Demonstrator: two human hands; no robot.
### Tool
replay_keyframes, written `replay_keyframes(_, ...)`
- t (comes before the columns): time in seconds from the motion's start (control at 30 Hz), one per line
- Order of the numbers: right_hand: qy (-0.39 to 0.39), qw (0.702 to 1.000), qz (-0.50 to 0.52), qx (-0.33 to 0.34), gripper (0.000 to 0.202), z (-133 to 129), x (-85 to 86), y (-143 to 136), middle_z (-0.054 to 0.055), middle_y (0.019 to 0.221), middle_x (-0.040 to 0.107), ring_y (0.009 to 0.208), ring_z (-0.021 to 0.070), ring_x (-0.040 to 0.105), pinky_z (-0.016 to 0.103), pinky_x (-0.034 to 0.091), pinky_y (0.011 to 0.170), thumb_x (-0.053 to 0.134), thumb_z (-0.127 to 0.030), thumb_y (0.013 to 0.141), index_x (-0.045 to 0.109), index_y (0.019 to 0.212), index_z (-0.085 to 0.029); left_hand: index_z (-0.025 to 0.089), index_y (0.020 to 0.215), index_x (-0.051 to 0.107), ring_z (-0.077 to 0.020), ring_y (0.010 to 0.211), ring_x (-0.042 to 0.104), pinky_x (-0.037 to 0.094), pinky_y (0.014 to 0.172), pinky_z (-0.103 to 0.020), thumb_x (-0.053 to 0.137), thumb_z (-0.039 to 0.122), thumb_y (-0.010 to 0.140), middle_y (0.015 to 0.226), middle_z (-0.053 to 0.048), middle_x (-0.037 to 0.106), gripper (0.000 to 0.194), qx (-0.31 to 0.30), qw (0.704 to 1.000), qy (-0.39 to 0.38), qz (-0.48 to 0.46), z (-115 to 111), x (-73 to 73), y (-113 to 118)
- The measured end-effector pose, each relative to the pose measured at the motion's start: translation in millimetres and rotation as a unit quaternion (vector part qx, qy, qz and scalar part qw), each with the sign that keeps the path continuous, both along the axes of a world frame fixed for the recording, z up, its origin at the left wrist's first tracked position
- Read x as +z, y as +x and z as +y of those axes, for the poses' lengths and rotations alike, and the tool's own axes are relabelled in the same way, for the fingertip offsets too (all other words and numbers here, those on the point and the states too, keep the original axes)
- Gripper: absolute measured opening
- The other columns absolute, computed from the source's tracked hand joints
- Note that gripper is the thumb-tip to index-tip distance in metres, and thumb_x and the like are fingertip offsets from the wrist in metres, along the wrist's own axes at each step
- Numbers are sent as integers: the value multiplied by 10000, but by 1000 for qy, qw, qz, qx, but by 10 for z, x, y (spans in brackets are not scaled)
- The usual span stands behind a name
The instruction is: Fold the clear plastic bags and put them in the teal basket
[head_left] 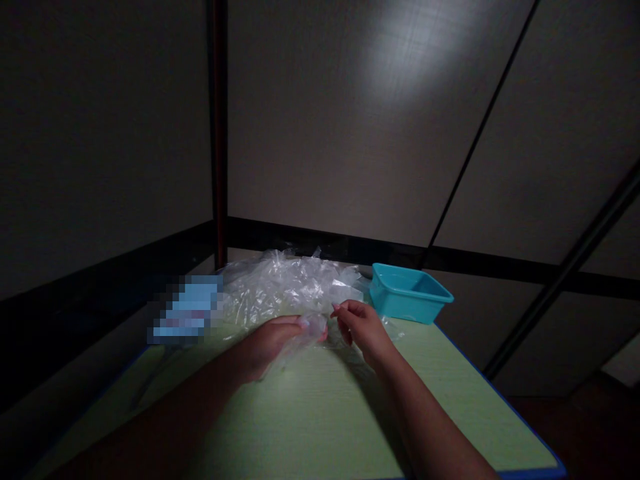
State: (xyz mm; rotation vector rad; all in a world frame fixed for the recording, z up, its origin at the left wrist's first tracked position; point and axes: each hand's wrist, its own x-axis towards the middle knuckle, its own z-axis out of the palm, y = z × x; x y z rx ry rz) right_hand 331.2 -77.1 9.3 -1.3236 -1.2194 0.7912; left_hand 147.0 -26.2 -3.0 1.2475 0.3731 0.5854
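Observation:
Above the middle of the green table, my left hand is closed on a clear plastic bag, and part of the film hangs down below the wrist. Just right of it, my right hand has its thumb and index finger pinched together; whatever lies between the fingertips is too small to name. A small gap separates the two hands. Behind them spreads a large crumpled heap of clear plastic bags.
A turquoise plastic basket stands at the table's back right corner. A blurred-out light blue item lies at the left edge of the green table. Panelled walls rise behind and to the left.

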Motion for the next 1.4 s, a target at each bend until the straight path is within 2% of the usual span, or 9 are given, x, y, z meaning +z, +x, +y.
replay_keyframes(0.1,90,994,-62,-10,263,-28,62,6,-17,636,555,568,95,492,193,372,493,603,-428,737,585,722,-167,29,1005,619,-263,1041,580,344,995,-364,508,248,780,995,-153,673,333,-61,989,-130,-45,11,57,-26)
replay_keyframes(0.2,113,988,-97,30,251,-75,113,-23,18,811,603,764,139,531,221,396,619,590,-425,756,618,781,-176,-4,1049,575,-279,1071,560,334,1000,-375,484,256,774,1045,-188,648,389,-137,968,-204,-44,11,85,-35)
replay_keyframes(0.33,62,992,-63,94,253,-111,99,-95,-2,729,576,641,112,503,218,375,574,631,-420,719,597,731,-170,-28,1087,542,-305,1092,538,334,982,-389,476,278,772,1084,-219,621,444,-204,957,-204,-21,-1,60,-30)
replay_keyframes(0.57,6,987,7,160,269,-132,62,-182,-32,599,512,509,82,428,196,335,489,658,-406,685,521,684,-175,48,1125,514,-325,1075,546,348,927,-420,507,309,766,1121,-198,606,444,-246,947,-208,-4,-17,17,-39)
replay_keyframes(0.77,10,995,-29,97,298,-57,23,-75,-20,615,516,562,94,440,198,341,526,645,-428,681,508,647,-166,92,1169,496,-331,1025,573,417,839,-425,477,445,790,1148,-166,592,518,-260,944,-200,42,43,90,-100)
replay_keyframes(0.93,-9,999,-23,31,357,45,-80,49,-47,535,438,491,67,353,193,255,464,638,-469,652,458,603,-165,103,1158,497,-311,860,648,480,710,-372,443,531,783,1076,-150,632,571,-258,944,-165,121,168,97,-159)
replay_keyframes(1.2,-61,995,-75,11,343,103,-206,105,-48,501,439,454,71,364,206,274,443,621,-468,622,442,589,-177,83,1084,514,-233,544,651,392,418,-239,258,708,773,727,-165,693,743,-189,934,-76,294,254,79,-209)
replay_keyframes(1.3,-63,991,-117,9,285,99,-229,98,-45,509,449,462,76,382,205,279,450,601,-410,663,452,603,-175,89,1132,479,-203,391,557,325,359,-233,212,747,753,533,-98,645,806,-57,928,42,365,278,87,-242)
replay_keyframes(1.4,-84,976,-200,-9,202,92,-239,96,-28,519,483,478,85,414,204,280,461,560,-312,722,470,612,-168,149,1026,545,-166,403,509,334,397,-231,307,642,804,499,-7,570,590,143,891,246,354,294,80,-240)
